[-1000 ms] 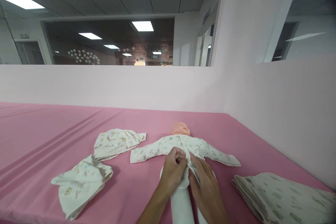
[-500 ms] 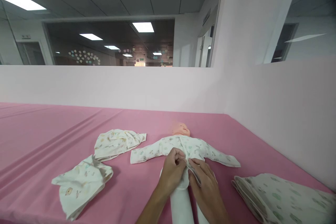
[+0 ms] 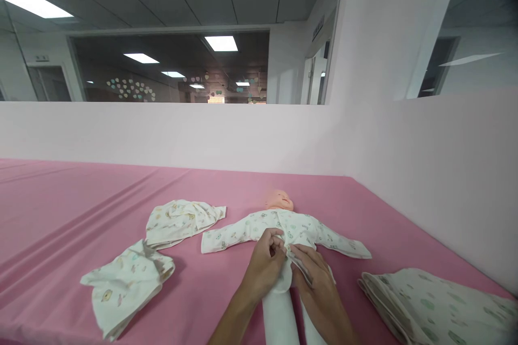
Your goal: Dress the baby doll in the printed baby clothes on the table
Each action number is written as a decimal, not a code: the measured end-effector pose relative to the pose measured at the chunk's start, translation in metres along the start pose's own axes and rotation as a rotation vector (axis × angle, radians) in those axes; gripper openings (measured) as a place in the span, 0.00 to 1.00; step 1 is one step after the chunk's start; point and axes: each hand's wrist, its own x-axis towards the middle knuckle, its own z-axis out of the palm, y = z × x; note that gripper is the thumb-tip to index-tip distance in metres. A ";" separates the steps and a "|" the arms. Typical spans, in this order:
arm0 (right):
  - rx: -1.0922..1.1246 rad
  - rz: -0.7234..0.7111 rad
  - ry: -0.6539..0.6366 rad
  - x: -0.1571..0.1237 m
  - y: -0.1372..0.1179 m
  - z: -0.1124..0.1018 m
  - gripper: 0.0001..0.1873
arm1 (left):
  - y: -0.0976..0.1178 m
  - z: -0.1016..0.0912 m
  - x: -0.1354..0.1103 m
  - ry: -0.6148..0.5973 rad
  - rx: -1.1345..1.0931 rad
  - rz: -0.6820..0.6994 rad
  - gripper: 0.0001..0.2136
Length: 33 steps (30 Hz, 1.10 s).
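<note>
A baby doll (image 3: pixel 280 200) lies on its back, dressed in a white printed baby top (image 3: pixel 263 223) with both sleeves spread out sideways. White trouser legs (image 3: pixel 279 315) stretch from under the top toward me. At the front of the top, my left hand (image 3: pixel 267 261) pinches the fabric near the middle. Just to its right, my right hand (image 3: pixel 318 280) grips the folded front edge, fingers and thumb closed on the cloth. Whatever small fastening may lie between the fingertips is hidden.
A pink sheet (image 3: pixel 194 291) covers the surface. Two crumpled printed garments, one farther (image 3: pixel 178 221) and one nearer (image 3: pixel 127 285), lie on the left. A folded printed cloth (image 3: pixel 441 304) rests at the right. A white wall (image 3: pixel 170 132) stands behind.
Both hands keep their hold on the baby top, with only slight finger movement. The view has shifted very little.
</note>
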 end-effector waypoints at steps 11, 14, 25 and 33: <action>-0.057 -0.053 -0.007 -0.005 0.010 0.005 0.22 | 0.002 0.008 -0.007 0.080 0.166 0.039 0.11; -0.072 -0.033 -0.017 -0.007 0.023 0.001 0.22 | 0.010 0.006 -0.022 0.073 0.392 0.099 0.13; -0.103 0.138 -0.375 0.002 0.036 -0.072 0.14 | 0.028 -0.042 -0.062 -0.133 0.750 -0.055 0.09; -0.138 0.049 -0.416 0.010 0.040 -0.078 0.16 | -0.006 -0.046 -0.053 -0.071 0.912 -0.001 0.12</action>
